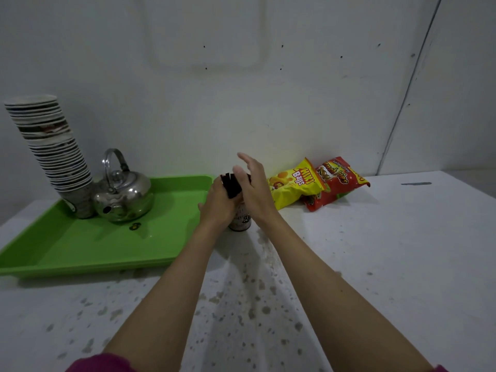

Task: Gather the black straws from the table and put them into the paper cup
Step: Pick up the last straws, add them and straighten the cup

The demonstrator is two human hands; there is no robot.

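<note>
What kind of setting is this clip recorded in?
Probably a small tea or snack corner, perhaps a pantry or canteen counter. A tall stack of paper cups and a steel kettle stand on a green tray, with two snack bags against a plain white wall.

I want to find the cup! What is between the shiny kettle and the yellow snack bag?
In the head view, both hands, left and right, hold black straws over the paper cup there, between kettle and bag.
</note>
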